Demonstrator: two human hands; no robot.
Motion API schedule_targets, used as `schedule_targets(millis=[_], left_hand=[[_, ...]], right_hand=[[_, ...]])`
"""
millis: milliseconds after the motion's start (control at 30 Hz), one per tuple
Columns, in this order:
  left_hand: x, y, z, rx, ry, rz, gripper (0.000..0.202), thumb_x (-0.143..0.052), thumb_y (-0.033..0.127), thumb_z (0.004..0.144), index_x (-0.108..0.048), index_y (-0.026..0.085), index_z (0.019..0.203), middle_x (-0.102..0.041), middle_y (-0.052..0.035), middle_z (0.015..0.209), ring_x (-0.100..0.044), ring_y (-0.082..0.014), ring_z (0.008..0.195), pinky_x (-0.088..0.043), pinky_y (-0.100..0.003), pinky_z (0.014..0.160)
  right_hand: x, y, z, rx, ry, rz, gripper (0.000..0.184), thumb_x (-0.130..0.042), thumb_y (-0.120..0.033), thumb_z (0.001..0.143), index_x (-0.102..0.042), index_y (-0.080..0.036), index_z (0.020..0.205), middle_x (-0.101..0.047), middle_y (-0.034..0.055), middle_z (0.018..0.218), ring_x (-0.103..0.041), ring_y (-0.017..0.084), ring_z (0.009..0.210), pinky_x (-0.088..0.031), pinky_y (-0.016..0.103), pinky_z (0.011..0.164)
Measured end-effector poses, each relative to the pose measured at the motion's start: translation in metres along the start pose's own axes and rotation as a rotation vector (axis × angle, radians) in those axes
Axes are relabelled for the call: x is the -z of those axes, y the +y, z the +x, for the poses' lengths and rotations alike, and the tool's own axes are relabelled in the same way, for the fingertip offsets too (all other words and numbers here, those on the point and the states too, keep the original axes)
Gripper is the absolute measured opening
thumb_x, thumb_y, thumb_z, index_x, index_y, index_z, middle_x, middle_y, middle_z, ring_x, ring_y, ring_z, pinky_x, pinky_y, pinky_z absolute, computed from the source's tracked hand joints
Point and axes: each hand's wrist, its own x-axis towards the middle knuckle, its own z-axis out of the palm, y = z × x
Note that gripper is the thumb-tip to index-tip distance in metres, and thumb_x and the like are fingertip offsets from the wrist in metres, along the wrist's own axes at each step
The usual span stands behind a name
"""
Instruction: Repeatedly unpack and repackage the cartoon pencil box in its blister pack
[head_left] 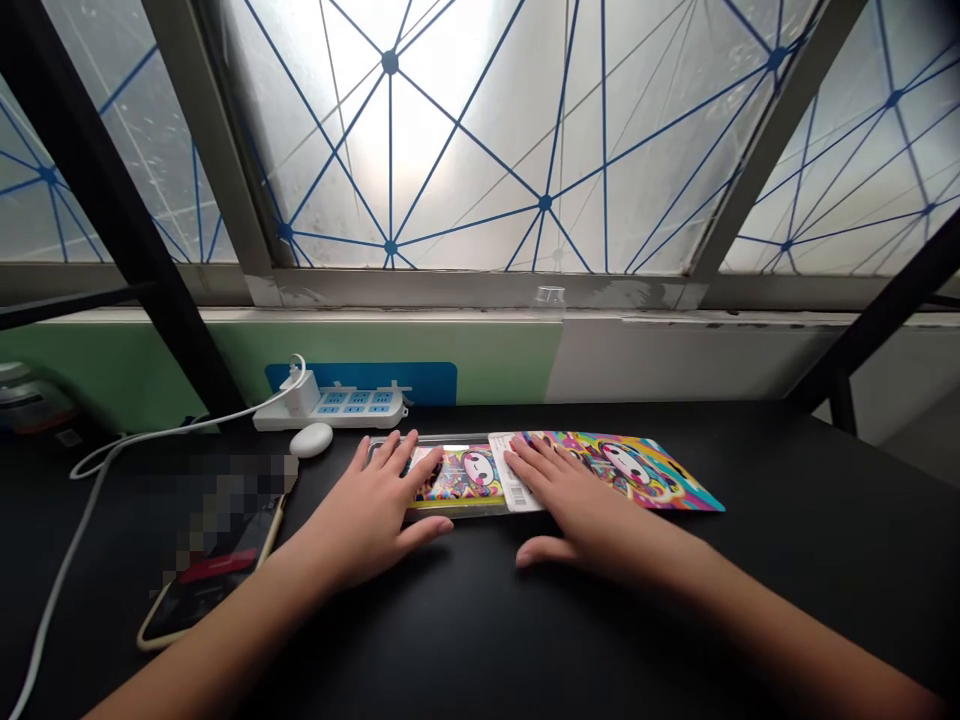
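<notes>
A flat clear case with a colourful cartoon print (471, 472) lies on the black table, partly under my left hand (379, 510). My left fingers are spread flat over its left end. A bright cartoon-printed card (649, 470) with a white strip bearing a barcode overlaps the right end of the case. My right hand (559, 500) rests flat on this card, fingers stretched out and thumb apart. Neither hand grips anything. The hands cover parts of both prints.
Left of my left arm lies a phone (225, 560) in a pale case. Behind it are a white mouse-shaped object (311, 440) and a white power strip (352, 408) with a plugged-in cable (180, 428). A dark container (37, 405) stands far left. Black slanted posts (127, 220) flank the table.
</notes>
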Motion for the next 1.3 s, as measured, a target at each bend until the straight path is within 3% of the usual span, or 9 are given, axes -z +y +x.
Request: schedule_targets(millis=[67, 167, 267, 400, 700, 833, 1067, 1200, 1300], left_hand=[[-0.003, 0.001, 0.002, -0.053, 0.036, 0.003, 0.063, -0.047, 0.056, 0.099, -0.038, 0.026, 0.155, -0.039, -0.0187, 0.159, -0.035, -0.0389, 0.146, -0.032, -0.063, 0.112], [-0.007, 0.008, 0.005, -0.081, 0.053, 0.012, 0.053, -0.047, 0.044, 0.102, -0.044, 0.024, 0.151, -0.044, -0.0193, 0.155, -0.039, -0.0389, 0.144, -0.035, -0.062, 0.110], [-0.009, 0.013, 0.006, -0.051, 0.074, 0.003, 0.054, -0.050, 0.048, 0.101, -0.048, 0.023, 0.149, -0.046, -0.0202, 0.154, -0.042, -0.0396, 0.143, -0.036, -0.063, 0.109], [-0.006, 0.009, 0.005, -0.049, 0.093, -0.011, 0.054, -0.051, 0.051, 0.100, -0.050, 0.026, 0.147, -0.049, -0.0176, 0.153, -0.044, -0.0375, 0.142, -0.038, -0.060, 0.109], [-0.001, 0.006, 0.003, -0.062, 0.099, 0.061, 0.043, -0.049, 0.037, 0.102, -0.053, 0.027, 0.143, -0.053, -0.0155, 0.150, -0.050, -0.0375, 0.135, -0.046, -0.056, 0.103], [0.001, 0.006, 0.005, -0.061, 0.081, 0.112, 0.042, -0.051, 0.038, 0.101, -0.054, 0.026, 0.142, -0.053, -0.0155, 0.149, -0.052, -0.0371, 0.134, -0.047, -0.053, 0.102], [-0.007, -0.005, 0.006, -0.034, 0.054, 0.124, 0.047, -0.050, 0.039, 0.102, -0.049, 0.028, 0.148, -0.050, -0.0151, 0.153, -0.049, -0.0390, 0.137, -0.044, -0.054, 0.105], [-0.011, -0.013, 0.005, 0.007, 0.015, 0.005, 0.065, -0.042, 0.054, 0.102, -0.033, 0.022, 0.157, -0.037, -0.0178, 0.160, -0.035, -0.0372, 0.147, -0.034, -0.056, 0.114], [-0.011, -0.023, 0.006, 0.073, 0.014, -0.158, 0.071, -0.031, 0.058, 0.104, -0.027, 0.014, 0.159, -0.033, -0.0166, 0.162, -0.031, -0.0313, 0.150, -0.031, -0.051, 0.118]], right_hand=[[-0.013, -0.010, 0.007, -0.040, -0.004, -0.010, 0.098, -0.066, -0.066, 0.083, -0.033, -0.011, 0.157, -0.028, 0.0222, 0.163, -0.018, 0.042, 0.151, -0.028, 0.062, 0.118], [-0.021, -0.015, 0.010, -0.056, 0.016, -0.045, 0.078, -0.062, -0.050, 0.093, -0.031, -0.018, 0.158, -0.027, 0.0184, 0.164, -0.017, 0.039, 0.152, -0.026, 0.060, 0.120], [-0.020, -0.011, 0.010, -0.028, 0.051, -0.060, 0.070, -0.061, -0.041, 0.096, -0.032, -0.027, 0.158, -0.029, 0.0157, 0.164, -0.020, 0.038, 0.151, -0.028, 0.060, 0.119], [-0.017, 0.002, 0.010, 0.009, 0.067, -0.028, 0.064, -0.060, -0.035, 0.097, -0.037, -0.031, 0.156, -0.034, 0.0126, 0.162, -0.027, 0.035, 0.150, -0.030, 0.060, 0.118], [-0.003, 0.041, -0.001, 0.067, -0.043, 0.050, 0.077, -0.049, -0.006, 0.092, -0.026, -0.038, 0.158, -0.027, 0.0030, 0.165, -0.026, 0.028, 0.151, -0.032, 0.053, 0.119], [0.004, 0.056, -0.009, 0.047, -0.059, 0.031, 0.091, -0.039, 0.008, 0.080, -0.027, -0.040, 0.157, -0.031, 0.0001, 0.164, -0.030, 0.025, 0.149, -0.034, 0.052, 0.119], [0.018, 0.074, -0.012, -0.086, 0.025, -0.086, 0.082, -0.037, 0.007, 0.077, -0.043, -0.024, 0.152, -0.048, 0.0081, 0.155, -0.048, 0.028, 0.140, -0.045, 0.049, 0.111], [0.038, 0.048, -0.015, -0.092, 0.174, -0.187, 0.084, -0.038, 0.009, 0.072, -0.046, -0.021, 0.150, -0.054, 0.0100, 0.150, -0.057, 0.028, 0.130, -0.048, 0.051, 0.107], [0.046, -0.006, -0.021, 0.055, 0.286, -0.272, 0.067, -0.040, 0.005, 0.080, -0.056, -0.015, 0.142, -0.063, 0.0138, 0.140, -0.061, 0.031, 0.125, -0.049, 0.052, 0.104]])
